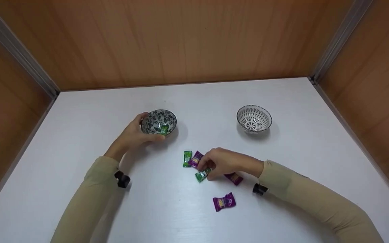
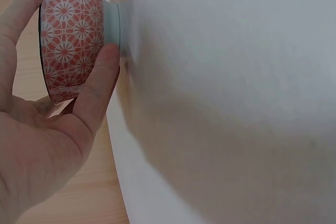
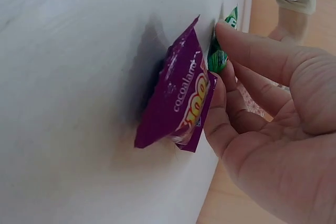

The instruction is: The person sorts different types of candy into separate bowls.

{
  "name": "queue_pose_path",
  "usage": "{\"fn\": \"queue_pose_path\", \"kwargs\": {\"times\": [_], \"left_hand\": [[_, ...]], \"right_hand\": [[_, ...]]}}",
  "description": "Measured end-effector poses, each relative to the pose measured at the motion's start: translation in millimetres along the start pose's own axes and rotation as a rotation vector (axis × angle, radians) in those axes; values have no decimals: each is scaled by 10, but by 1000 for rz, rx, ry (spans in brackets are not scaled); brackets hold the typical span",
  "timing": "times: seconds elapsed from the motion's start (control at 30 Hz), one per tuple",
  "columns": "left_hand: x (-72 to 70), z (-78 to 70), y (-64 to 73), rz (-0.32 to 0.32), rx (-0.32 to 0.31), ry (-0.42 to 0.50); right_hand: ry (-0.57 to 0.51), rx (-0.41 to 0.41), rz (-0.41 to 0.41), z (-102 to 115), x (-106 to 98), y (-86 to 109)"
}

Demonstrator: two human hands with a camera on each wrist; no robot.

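My left hand (image 1: pixel 135 133) grips a small bowl (image 1: pixel 154 118), thumb and fingers spread round its side. Inside, the bowl has a dark floral pattern and a green-wrapped candy (image 1: pixel 164 129); its outside (image 2: pixel 73 35) is red with white flowers. My right hand (image 1: pixel 223 162) pinches another green-wrapped candy (image 1: pixel 202 175) between thumb and fingers at the tabletop. Its green wrapper (image 3: pixel 217 59) is partly covered by the fingers in the right wrist view. Close by lie a purple candy (image 1: pixel 195 159), a green candy (image 1: pixel 186 159) and a purple candy (image 1: pixel 235 179) partly hidden by the right hand.
A second bowl (image 1: pixel 254 118), white with dark dashes inside, stands at the right back. Nearer the front lies one more purple candy (image 1: pixel 224 202). The white table (image 1: pixel 160 216) is bounded by wooden panels (image 1: pixel 181 44) at the back and sides.
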State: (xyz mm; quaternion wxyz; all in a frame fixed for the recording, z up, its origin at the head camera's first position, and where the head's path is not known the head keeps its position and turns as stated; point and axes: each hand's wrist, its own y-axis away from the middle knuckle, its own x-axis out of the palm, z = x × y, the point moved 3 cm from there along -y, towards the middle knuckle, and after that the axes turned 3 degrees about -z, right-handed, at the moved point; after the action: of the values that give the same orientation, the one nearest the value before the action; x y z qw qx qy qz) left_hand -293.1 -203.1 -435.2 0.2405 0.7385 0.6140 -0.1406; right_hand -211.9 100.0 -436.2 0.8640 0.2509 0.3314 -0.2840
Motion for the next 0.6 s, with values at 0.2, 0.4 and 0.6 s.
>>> {"fn": "queue_pose_path", "kwargs": {"times": [0.2, 0.4, 0.6], "left_hand": [[1, 0, 2, -4, -11, -29], [-2, 3, -5, -13, -18, -44], [6, 12, -12, -16, 0, -41]], "right_hand": [[22, 2, 1, 4, 4, -8], [20, -32, -3, -1, 3, -10], [-3, -41, 8, -17, 10, -8]]}}
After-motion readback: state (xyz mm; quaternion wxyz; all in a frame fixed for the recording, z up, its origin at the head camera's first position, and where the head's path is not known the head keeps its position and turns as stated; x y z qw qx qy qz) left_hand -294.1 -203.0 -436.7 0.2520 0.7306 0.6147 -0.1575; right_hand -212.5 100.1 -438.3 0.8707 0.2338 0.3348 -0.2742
